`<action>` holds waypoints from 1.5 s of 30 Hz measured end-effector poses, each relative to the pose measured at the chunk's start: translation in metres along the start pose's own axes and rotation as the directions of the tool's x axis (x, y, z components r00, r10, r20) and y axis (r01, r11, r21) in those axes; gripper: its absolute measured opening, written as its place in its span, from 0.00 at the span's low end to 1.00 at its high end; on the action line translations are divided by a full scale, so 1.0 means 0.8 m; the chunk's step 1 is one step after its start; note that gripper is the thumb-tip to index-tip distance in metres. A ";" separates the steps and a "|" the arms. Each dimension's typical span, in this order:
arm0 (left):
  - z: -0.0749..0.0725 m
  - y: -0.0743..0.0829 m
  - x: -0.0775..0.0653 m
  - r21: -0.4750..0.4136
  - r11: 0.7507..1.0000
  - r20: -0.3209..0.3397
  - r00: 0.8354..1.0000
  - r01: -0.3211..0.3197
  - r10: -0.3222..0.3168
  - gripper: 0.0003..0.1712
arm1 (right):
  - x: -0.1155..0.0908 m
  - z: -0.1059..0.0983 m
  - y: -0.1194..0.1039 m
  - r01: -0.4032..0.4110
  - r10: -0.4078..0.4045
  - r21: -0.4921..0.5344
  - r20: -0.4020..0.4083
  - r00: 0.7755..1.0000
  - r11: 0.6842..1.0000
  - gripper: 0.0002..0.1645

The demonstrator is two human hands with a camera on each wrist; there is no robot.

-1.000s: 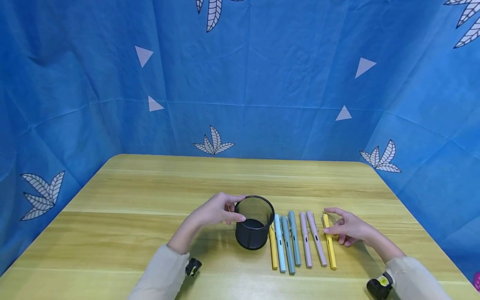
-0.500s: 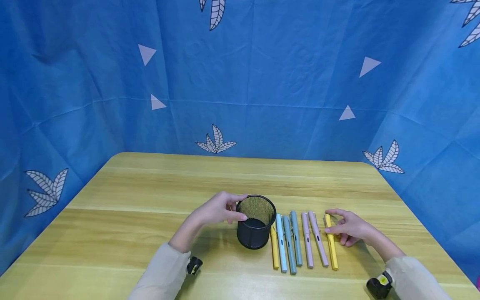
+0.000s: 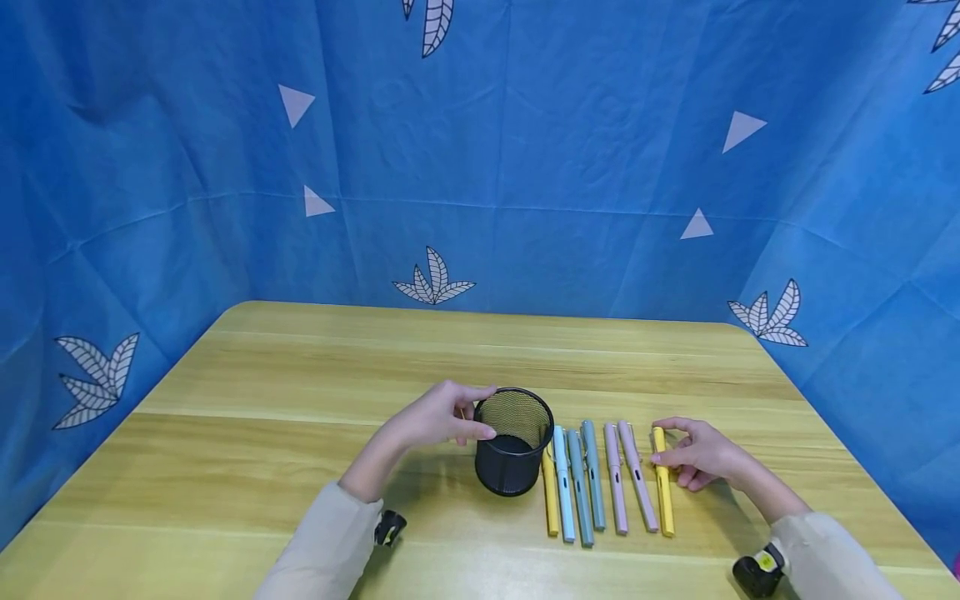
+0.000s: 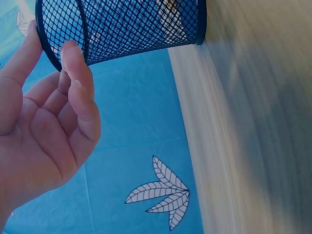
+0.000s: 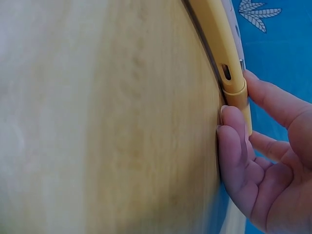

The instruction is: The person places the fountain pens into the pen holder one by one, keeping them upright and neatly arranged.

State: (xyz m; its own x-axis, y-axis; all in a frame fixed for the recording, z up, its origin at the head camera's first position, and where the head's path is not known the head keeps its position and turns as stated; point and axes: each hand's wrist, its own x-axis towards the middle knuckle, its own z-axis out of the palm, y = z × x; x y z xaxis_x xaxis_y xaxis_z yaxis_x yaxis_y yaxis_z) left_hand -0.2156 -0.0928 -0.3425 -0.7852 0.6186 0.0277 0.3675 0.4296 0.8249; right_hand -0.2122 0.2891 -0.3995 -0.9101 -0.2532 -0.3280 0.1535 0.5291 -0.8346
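Observation:
A black mesh pen holder (image 3: 507, 475) stands upright on the table in the head view. My left hand (image 3: 437, 414) holds its rim, index finger at the far side and thumb at the near side. The left wrist view shows the hand (image 4: 53, 117) at the rim of the mesh cup (image 4: 131, 29), other fingers loosely bent. My right hand (image 3: 703, 457) grips the rightmost yellow pen (image 3: 664, 500) near its far end. In the right wrist view, thumb and fingers of this hand (image 5: 268, 175) lie on either side of the yellow pen (image 5: 217, 44).
Between the hands lie another yellow pen (image 3: 551, 500), a light blue pen (image 3: 564, 492), two grey-blue pens (image 3: 580, 500) and two lilac pens (image 3: 617, 492), roughly parallel. The first yellow pen's far end is partly behind the holder. A blue patterned cloth (image 3: 495, 150) surrounds the wooden table (image 3: 300, 358).
The rightmost yellow pen has turned slightly, its near end swinging left, under my right hand. The head view has shifted a little. My left hand stays on the pen holder.

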 end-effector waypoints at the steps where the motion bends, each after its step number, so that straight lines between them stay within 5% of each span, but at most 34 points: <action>1: 0.000 0.000 0.000 0.000 1.000 0.001 1.000 0.003 -0.003 0.35 | 0.000 0.001 0.000 0.001 -0.001 -0.002 -0.004 1.000 1.000 0.45; 24: 0.001 -0.001 0.003 -0.001 1.000 0.004 1.000 0.016 -0.016 0.35 | -0.001 0.002 -0.002 0.041 -0.040 0.118 -0.010 0.999 0.992 0.42; 45: -0.001 0.001 0.003 0.025 1.000 0.006 1.000 0.007 -0.007 0.36 | -0.001 -0.010 -0.012 0.072 -0.059 0.111 -0.121 0.991 0.991 0.42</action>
State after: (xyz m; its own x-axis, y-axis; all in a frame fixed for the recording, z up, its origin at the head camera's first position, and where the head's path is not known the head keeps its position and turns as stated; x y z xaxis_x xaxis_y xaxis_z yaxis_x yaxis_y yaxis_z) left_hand -0.2176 -0.0914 -0.3415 -0.7850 0.6193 0.0181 0.3742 0.4506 0.8105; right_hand -0.2162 0.2908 -0.3878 -0.9573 -0.1845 -0.2225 0.1289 0.4163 -0.9000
